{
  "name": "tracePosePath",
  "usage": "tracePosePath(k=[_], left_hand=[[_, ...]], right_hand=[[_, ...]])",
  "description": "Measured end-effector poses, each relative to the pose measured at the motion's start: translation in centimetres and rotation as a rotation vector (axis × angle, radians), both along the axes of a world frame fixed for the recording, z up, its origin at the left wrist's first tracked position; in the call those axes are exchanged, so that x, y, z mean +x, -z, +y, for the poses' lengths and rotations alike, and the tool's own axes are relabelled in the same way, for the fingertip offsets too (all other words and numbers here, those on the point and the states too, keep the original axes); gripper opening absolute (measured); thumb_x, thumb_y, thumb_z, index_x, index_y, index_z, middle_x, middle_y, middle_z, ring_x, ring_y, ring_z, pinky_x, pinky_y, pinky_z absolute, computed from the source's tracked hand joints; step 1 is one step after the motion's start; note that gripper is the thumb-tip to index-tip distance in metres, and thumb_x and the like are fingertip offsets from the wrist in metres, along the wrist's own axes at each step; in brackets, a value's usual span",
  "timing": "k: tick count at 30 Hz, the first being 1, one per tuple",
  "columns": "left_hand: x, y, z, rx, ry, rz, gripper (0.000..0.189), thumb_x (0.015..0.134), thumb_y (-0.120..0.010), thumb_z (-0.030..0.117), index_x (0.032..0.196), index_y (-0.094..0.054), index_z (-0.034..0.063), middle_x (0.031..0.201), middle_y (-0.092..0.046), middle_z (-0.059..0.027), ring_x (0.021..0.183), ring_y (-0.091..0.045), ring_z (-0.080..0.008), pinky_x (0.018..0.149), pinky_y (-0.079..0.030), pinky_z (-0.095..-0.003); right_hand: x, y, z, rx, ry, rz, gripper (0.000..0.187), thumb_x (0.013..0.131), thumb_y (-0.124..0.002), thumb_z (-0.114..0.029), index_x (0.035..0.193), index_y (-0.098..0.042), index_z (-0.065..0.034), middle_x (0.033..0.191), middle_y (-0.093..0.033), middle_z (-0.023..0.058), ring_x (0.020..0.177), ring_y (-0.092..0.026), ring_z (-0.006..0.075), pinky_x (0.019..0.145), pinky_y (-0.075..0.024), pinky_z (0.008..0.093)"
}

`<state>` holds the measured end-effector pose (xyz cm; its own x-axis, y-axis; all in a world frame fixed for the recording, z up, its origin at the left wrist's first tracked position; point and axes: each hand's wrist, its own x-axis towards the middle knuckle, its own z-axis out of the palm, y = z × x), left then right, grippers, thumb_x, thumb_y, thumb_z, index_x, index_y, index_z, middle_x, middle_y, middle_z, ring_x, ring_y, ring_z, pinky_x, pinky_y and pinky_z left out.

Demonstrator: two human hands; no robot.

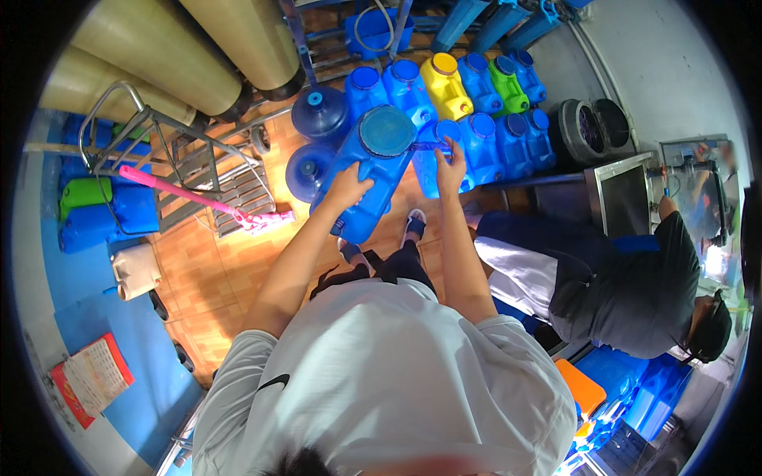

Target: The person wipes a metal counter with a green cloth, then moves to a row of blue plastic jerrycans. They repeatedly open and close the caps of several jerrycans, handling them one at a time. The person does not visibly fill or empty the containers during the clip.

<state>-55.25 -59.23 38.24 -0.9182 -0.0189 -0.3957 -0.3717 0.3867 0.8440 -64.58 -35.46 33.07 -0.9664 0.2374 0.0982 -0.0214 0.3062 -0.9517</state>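
My left hand (351,187) grips the handle of a blue plastic water container (376,172), which hangs tilted above the floor. A wide teal screw cap (389,131) sits on its top, and a small spigot (338,228) shows at its lower left. My right hand (450,169) is raised on the right side of that cap. Its fingers pinch a thin purple-blue plastic strip (430,146) that reaches to the cap's edge; whether the strip is attached there I cannot tell.
Several capped containers, including a yellow one (446,83) and a green one (508,83), stand ahead beside round water bottles (319,113). A metal hand cart (202,160) and pink-handled mop (178,190) are at left. Another person (619,279) leans over a metal sink (619,196) at right.
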Motion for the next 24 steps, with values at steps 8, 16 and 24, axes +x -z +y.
tracePosePath(k=[8, 16, 24], left_hand=[[-0.5, 0.1, 1.3, 0.010, 0.039, -0.013, 0.044, 0.080, -0.063, 0.021, 0.113, -0.052, -0.0074, 0.062, -0.061, -0.0119, 0.048, -0.061, -0.0194, 0.044, -0.049, -0.0328], [-0.4, 0.7, 2.3, -0.067, 0.010, 0.017, 0.042, 0.080, -0.063, 0.019, 0.111, -0.053, -0.0084, 0.064, -0.065, -0.0155, 0.050, -0.064, -0.0234, 0.047, -0.051, -0.0354], [-0.3, 0.5, 2.0, -0.121, 0.056, 0.047, 0.042, 0.082, -0.064, 0.021, 0.112, -0.054, -0.0075, 0.065, -0.065, -0.0164, 0.052, -0.065, -0.0245, 0.049, -0.052, -0.0364]], right_hand=[[1.2, -2.8, -1.5, 0.177, -0.226, -0.175, 0.029, 0.071, -0.083, -0.016, 0.093, -0.073, -0.0001, 0.077, -0.070, 0.0093, 0.069, -0.061, 0.0120, 0.062, -0.0480, 0.0287], [12.2, -1.5, -4.5, 0.009, -0.240, -0.226, 0.012, 0.080, -0.074, -0.015, 0.082, -0.072, -0.0028, 0.074, -0.068, 0.0084, 0.067, -0.063, 0.0156, 0.069, -0.0490, 0.0298], [6.8, -9.2, -6.2, 0.568, -0.408, -0.176, 0.028, 0.077, -0.075, -0.033, 0.087, -0.073, -0.0058, 0.075, -0.068, 0.0178, 0.073, -0.068, 0.0326, 0.068, -0.0538, 0.0409]])
